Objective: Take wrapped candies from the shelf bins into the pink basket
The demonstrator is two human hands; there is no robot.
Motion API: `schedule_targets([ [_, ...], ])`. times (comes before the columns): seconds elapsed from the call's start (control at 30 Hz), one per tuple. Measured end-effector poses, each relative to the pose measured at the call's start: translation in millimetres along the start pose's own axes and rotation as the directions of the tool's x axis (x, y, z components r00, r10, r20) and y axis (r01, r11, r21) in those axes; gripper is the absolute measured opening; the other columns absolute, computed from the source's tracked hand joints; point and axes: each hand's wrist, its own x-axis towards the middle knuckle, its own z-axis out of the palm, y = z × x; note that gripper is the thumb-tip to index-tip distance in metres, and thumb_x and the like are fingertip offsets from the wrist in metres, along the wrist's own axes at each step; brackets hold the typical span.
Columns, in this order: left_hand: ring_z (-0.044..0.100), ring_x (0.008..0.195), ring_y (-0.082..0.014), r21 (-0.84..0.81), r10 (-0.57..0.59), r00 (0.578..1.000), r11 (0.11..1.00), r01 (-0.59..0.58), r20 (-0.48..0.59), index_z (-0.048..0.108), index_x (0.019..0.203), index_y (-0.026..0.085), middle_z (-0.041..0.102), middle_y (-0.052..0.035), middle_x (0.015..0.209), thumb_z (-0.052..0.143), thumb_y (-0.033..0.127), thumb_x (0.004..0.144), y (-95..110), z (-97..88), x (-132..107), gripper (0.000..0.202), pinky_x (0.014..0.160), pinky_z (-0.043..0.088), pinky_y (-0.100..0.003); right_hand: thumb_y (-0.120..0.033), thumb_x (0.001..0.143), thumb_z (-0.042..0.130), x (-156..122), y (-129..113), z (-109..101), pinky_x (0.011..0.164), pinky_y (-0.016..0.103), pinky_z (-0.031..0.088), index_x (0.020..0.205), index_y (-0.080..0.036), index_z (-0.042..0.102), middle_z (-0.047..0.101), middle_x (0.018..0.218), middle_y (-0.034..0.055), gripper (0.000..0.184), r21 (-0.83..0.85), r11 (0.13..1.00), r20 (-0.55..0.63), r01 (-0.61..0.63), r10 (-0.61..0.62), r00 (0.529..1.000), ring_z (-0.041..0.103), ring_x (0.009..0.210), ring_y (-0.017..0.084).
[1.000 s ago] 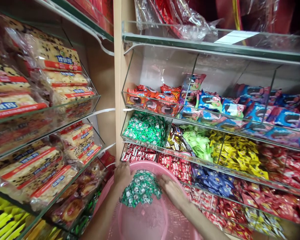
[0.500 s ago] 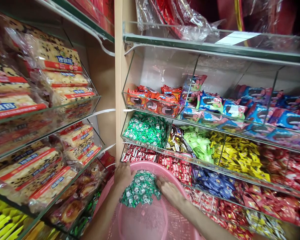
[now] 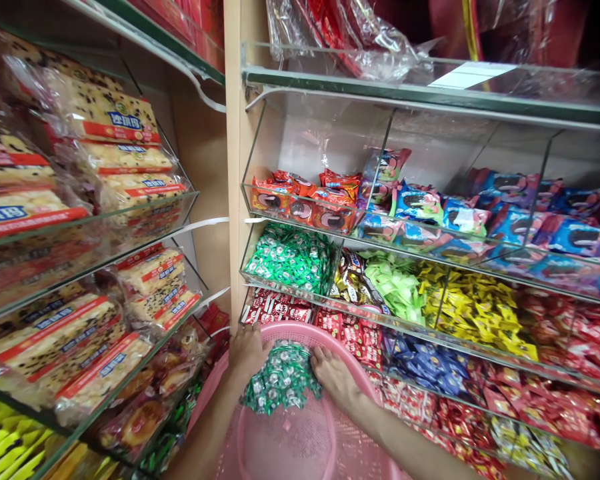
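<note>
A heap of small green wrapped candies lies in a pink plastic basket low in the view. My left hand cups the heap's left side and my right hand presses against its right side, fingers curled into the candies. Just above, a clear shelf bin holds more of the same green candies.
Clear bins to the right hold red, blue, yellow and light green wrapped sweets. Glass shelves on the left carry stacked cake packs. A wooden upright divides the two shelf units. Loose plastic wrap lies on the top shelf.
My right hand has slid left, closer against the green candy heap. The left hand stays at the heap's left side.
</note>
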Motion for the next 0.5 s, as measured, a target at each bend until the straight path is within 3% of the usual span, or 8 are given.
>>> schedule_targets([
  [0.13, 0.053, 0.104, -0.0262, 0.000, 0.009, 1.000, 1.000, -0.009, -0.007, 0.052, 0.112, 0.011, 0.061, -0.0157, 0.105, 0.041, 0.044, 0.083, 0.0, -0.2, -0.2, 0.046, 0.088, 0.038, -0.036, 0.006, 0.076, 0.039, -3.8, 0.6, -0.4, 0.080, 0.039, 0.049, 0.109, -0.012, 0.058, 0.057, 0.116, 0.0175, 0.042, -0.053, 0.999, 0.018, -0.001, 0.002, 1.000, 0.056, 0.104, 0.027],
  [0.23, 0.053, 0.104, -0.0264, -0.001, 0.004, 1.000, 1.000, -0.004, -0.013, 0.051, 0.114, 0.010, 0.060, -0.0161, 0.106, 0.041, 0.044, 0.083, -0.4, 0.1, 0.0, 0.047, 0.087, 0.039, -0.036, 0.002, 0.078, 0.041, -6.5, 4.8, -17.6, 0.080, 0.037, 0.048, 0.102, -0.013, 0.059, 0.059, 0.108, 0.0148, 0.034, -0.093, 0.996, 0.028, -0.002, 0.004, 1.000, 0.056, 0.098, 0.025],
  [0.33, 0.052, 0.105, -0.0275, 0.001, 0.007, 1.000, 1.000, -0.007, -0.019, 0.051, 0.114, 0.010, 0.060, -0.0156, 0.107, 0.042, 0.045, 0.082, -1.3, 1.6, 0.9, 0.048, 0.087, 0.039, -0.037, -0.002, 0.081, 0.041, -7.1, 8.5, -54.4, 0.074, 0.033, 0.046, 0.094, -0.017, 0.058, 0.060, 0.097, 0.0100, 0.026, -0.086, 0.996, -0.029, -0.019, 0.016, 0.999, 0.056, 0.090, 0.022],
  [0.5, 0.052, 0.106, -0.0284, 0.015, 0.037, 0.999, 0.999, -0.037, -0.010, 0.051, 0.115, 0.010, 0.060, -0.0155, 0.108, 0.042, 0.043, 0.083, 1.3, 1.3, 3.1, 0.047, 0.089, 0.038, -0.038, -0.011, 0.088, 0.038, 5.2, 7.2, -140.9, 0.068, 0.028, 0.040, 0.088, -0.019, 0.053, 0.056, 0.089, 0.0058, 0.016, 0.001, 1.000, -0.198, 0.026, -0.025, 0.980, 0.053, 0.081, 0.018],
])
